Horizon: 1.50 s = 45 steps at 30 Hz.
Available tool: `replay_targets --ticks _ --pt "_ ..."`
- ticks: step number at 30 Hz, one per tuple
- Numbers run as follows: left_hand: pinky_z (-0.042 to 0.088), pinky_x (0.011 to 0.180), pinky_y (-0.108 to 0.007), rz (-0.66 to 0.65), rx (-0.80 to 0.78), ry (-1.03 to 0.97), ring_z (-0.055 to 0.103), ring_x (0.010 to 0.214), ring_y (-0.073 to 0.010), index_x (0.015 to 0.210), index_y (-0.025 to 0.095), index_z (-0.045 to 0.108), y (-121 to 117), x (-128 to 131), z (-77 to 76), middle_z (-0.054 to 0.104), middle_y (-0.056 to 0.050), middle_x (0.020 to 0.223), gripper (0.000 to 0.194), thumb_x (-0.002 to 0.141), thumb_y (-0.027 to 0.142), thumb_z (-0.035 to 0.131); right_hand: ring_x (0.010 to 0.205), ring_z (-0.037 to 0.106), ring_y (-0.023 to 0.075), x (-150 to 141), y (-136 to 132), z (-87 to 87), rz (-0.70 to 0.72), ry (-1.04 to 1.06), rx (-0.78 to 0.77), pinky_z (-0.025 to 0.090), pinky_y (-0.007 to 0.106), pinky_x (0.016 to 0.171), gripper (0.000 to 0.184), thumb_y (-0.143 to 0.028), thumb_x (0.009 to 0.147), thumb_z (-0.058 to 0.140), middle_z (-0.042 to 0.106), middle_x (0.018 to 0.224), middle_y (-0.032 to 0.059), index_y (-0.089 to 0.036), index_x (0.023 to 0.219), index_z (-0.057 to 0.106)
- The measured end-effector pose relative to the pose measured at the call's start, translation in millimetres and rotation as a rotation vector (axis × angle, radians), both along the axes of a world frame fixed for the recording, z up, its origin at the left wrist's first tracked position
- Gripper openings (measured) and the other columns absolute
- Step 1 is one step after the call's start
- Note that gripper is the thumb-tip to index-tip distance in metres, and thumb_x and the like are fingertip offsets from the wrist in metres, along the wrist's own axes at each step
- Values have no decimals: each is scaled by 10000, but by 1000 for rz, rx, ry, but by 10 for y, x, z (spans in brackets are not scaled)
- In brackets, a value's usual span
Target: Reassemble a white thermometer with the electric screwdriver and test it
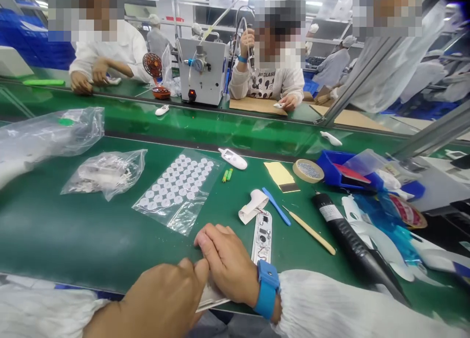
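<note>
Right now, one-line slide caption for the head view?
Left hand and right hand at an opened white device on a green workbench.

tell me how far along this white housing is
Done: the circuit board looks already seated in the white housing. In hand: the right hand covers the housing's lower end, with the left hand against it. Left: a separate white casing piece lies unfitted, and the sheet of round white pads looks nearly full.
</note>
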<state>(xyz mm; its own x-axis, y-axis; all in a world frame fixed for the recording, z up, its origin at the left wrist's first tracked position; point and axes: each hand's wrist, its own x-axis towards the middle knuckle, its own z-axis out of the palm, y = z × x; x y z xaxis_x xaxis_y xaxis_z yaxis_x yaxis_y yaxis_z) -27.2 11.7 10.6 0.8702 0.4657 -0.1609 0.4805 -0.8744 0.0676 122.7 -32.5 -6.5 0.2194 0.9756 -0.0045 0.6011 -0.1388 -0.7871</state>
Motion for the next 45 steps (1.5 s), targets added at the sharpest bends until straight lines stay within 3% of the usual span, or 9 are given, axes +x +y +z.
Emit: replay_targets --ticks 7,14,17,22,29,35,39,42,45 --pt "383 577 -335 -148 166 137 529 637 -241 996 195 568 -73 40 38 554 -78 742 287 826 113 352 721 457 101 -3 -39 -23 4 -2 2 255 245 718 397 -345 949 176 516 699 -27 -177 739 469" --pt "404 612 -369 -155 -141 214 566 727 -288 1027 210 539 131 106 424 588 -72 872 246 794 254 471 710 465 105 21 -6 53 51 -22 28 304 245 717 347 -311 940 272 546 714 -6 -165 736 512" --pt "391 646 -323 -36 -331 131 554 771 -234 951 223 500 184 17 508 564 -18 873 207 756 169 454 795 473 108 119 -65 191 29 -5 103 331 233 740 286 -331 934 310 562 826 -5 -185 831 533" --pt "378 679 -252 100 -490 -147 514 794 -144 947 248 436 176 -112 389 506 21 915 177 808 151 386 896 493 101 309 -356 341 -185 167 188 370 206 794 258 -423 900 372 545 936 -16 -227 940 534" --pt "441 771 -287 221 -462 -296 559 939 -194 1158 282 369 219 -65 122 518 -39 1116 287 878 345 369 874 497 130 630 -719 187 -346 174 116 400 224 786 328 -505 843 432 536 933 13 -214 956 532" --pt "416 896 -432 271 -168 -254 459 1147 -294 1290 177 356 299 159 -69 442 -145 1289 448 866 314 398 892 462 173 894 -738 138 -375 -165 72 392 294 758 228 -390 866 431 535 916 37 -213 923 563" --pt "396 896 -490 198 38 -340 447 1123 -335 1214 166 487 241 416 63 499 -151 1201 448 825 387 472 887 448 185 920 -591 153 -348 -409 20 364 321 772 147 -273 855 464 530 939 41 -200 940 561" --pt "392 927 -424 53 -125 -415 426 1145 -277 1278 193 408 182 737 201 464 -123 1232 474 856 410 410 860 446 188 934 -450 125 -344 -461 13 338 305 747 119 -223 808 524 534 891 35 -192 916 564" --pt "393 909 -416 -49 -322 -413 451 1121 -270 1332 151 313 210 1113 206 468 -143 1224 506 865 328 396 776 442 165 947 -342 85 -325 -495 9 303 265 678 51 -165 780 534 540 795 22 -175 819 565"
